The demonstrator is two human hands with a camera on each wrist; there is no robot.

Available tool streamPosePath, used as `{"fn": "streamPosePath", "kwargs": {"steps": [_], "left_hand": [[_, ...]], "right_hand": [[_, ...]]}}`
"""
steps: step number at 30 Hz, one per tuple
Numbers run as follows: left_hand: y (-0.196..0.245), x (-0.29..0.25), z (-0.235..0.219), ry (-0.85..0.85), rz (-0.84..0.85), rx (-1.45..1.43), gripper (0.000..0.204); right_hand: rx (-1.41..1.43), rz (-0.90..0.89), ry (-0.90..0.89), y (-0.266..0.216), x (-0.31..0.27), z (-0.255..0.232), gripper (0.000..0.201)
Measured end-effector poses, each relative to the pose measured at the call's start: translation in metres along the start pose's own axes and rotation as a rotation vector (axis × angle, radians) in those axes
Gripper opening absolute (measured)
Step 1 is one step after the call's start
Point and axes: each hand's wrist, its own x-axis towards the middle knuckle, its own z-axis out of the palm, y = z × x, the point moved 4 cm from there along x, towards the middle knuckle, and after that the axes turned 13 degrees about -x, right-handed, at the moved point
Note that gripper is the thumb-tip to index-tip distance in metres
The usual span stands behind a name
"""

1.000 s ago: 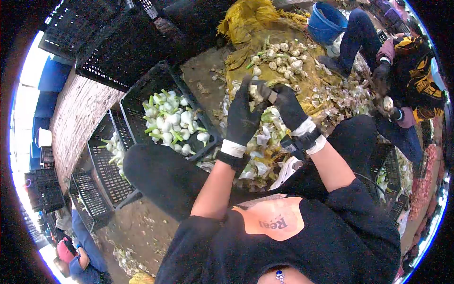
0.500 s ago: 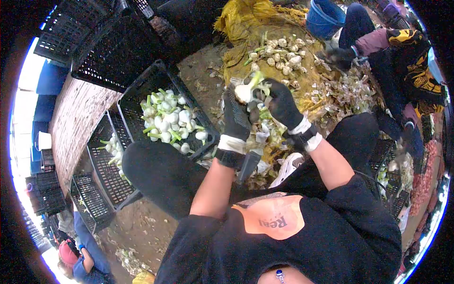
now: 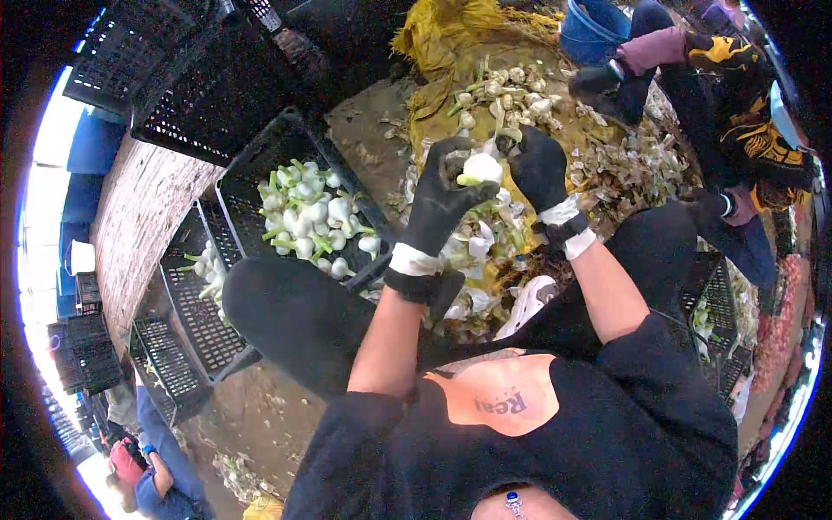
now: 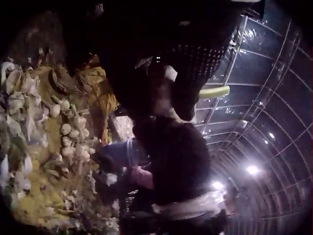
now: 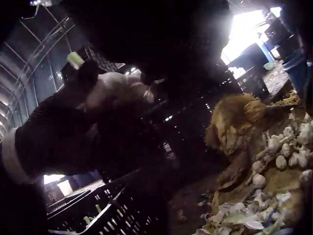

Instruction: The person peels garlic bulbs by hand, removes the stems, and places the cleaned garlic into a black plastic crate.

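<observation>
In the head view my gloved left hand [image 3: 446, 186] holds a white garlic bulb [image 3: 483, 167], its cut green stem toward the thumb. My gloved right hand [image 3: 539, 169] is close beside the bulb with fingers curled, pinching a pale curl of garlic skin [image 3: 510, 135] at the fingertips. The right wrist view shows the dim bulb [image 5: 115, 85] with its green stem end [image 5: 75, 59], and the left hand [image 5: 61, 132] around it. The left wrist view is dark, with the stem [image 4: 214, 91] sticking out past the fingers.
A black crate [image 3: 299, 130] of peeled garlic bulbs [image 3: 312, 212] stands left of the hands, another crate [image 3: 195, 295] beside it. Unpeeled garlic [image 3: 520, 97] lies on a yellow sack [image 3: 425, 95] ahead. Loose skins [image 3: 641, 165] cover the ground. A blue bucket [image 3: 594, 30] stands near another person [image 3: 693, 113].
The garlic bulb came up between the hands, was turned, and now shows a white, peeled side with its stem toward me. The right hand has drawn slightly right. The other person's arms moved.
</observation>
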Motion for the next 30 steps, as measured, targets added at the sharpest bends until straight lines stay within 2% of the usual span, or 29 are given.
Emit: {"fn": "streamPosePath", "kwargs": {"steps": [1, 2, 3, 4, 6, 7, 8, 10, 13, 14, 16, 17, 18, 20, 21, 22, 24, 25, 26, 28, 29, 30], "left_hand": [[0.003, -0.001, -0.003, -0.029, -0.08, 0.065, 0.053], [0.004, -0.002, -0.004, -0.034, -0.08, 0.066, 0.053], [0.005, -0.002, -0.005, -0.015, -0.068, 0.009, 0.052], [0.006, -0.002, -0.008, 0.005, -0.055, -0.047, 0.052], [-0.001, -0.001, -0.019, 0.066, -0.024, 0.054, 0.049], [-0.002, 0.0, -0.022, 0.091, 0.075, 0.02, 0.048], [-0.003, -0.001, -0.025, 0.115, 0.172, -0.015, 0.047], [0.003, -0.005, -0.019, 0.148, 0.156, 0.064, 0.045], [0.002, -0.003, -0.018, 0.037, 0.164, 0.333, 0.039], [0.0, -0.003, -0.017, 0.034, 0.163, 0.335, 0.039], [0.0, -0.005, -0.016, 0.035, 0.17, 0.266, 0.035], [0.003, -0.005, -0.017, -0.001, 0.197, 0.403, 0.033], [0.004, -0.005, -0.015, -0.001, 0.197, 0.404, 0.033], [0.0, -0.003, -0.008, 0.019, 0.086, 0.208, 0.036], [-0.004, -0.003, -0.004, 0.008, 0.05, 0.093, 0.036], [-0.007, -0.004, 0.0, 0.008, 0.048, 0.095, 0.036], [-0.007, -0.007, 0.005, 0.061, 0.137, 0.238, 0.033], [-0.001, -0.007, 0.01, -0.008, 0.273, 0.399, 0.034], [-0.002, -0.006, 0.009, -0.008, 0.273, 0.399, 0.034], [-0.023, -0.003, -0.005, 0.057, 0.034, 0.065, 0.035], [-0.039, 0.003, -0.014, 0.017, 0.046, 0.181, 0.034], [-0.037, 0.01, -0.012, -0.021, 0.064, 0.297, 0.033]], "right_hand": [[-0.146, -0.029, -0.067, 0.007, -0.003, 0.01, 0.029], [-0.293, -0.056, -0.133, 0.014, -0.007, 0.019, 0.028], [-0.237, -0.209, -0.092, 0.005, -0.007, 0.016, 0.029], [-0.235, -0.209, -0.088, 0.002, -0.008, 0.012, 0.029], [-0.148, -0.134, -0.21, -0.01, -0.011, -0.003, 0.047], [0.081, -0.19, -0.011, -0.036, -0.001, -0.038, 0.043], [0.154, -0.158, 0.026, -0.031, 0.001, -0.029, 0.033], [0.14, -0.298, 0.038, -0.04, 0.003, -0.04, 0.022], [0.005, -0.31, -0.018, -0.048, -0.004, -0.05, 0.019], [0.005, -0.306, -0.017, -0.05, -0.003, -0.055, 0.019], [0.039, -0.345, 0.1, -0.057, 0.0, -0.068, 0.011], [0.067, -0.317, 0.038, -0.058, 0.002, -0.068, 0.012], [0.069, -0.317, 0.038, -0.057, 0.001, -0.063, 0.012], [0.046, -0.316, 0.141, -0.051, -0.005, -0.05, 0.016], [-0.015, -0.238, 0.031, -0.052, -0.01, -0.048, 0.025], [-0.013, -0.236, 0.03, -0.052, -0.01, -0.047, 0.025], [0.066, -0.214, 0.081, -0.052, -0.01, -0.049, 0.029], [0.096, -0.191, 0.085, -0.058, -0.01, -0.052, 0.022], [0.096, -0.19, 0.086, -0.055, -0.013, -0.045, 0.022], [0.008, -0.129, 0.038, -0.047, -0.018, -0.032, 0.027], [0.184, -0.079, -0.057, -0.046, -0.023, -0.03, 0.023], [0.085, -0.132, 0.019, -0.051, -0.025, -0.034, 0.017]]}}
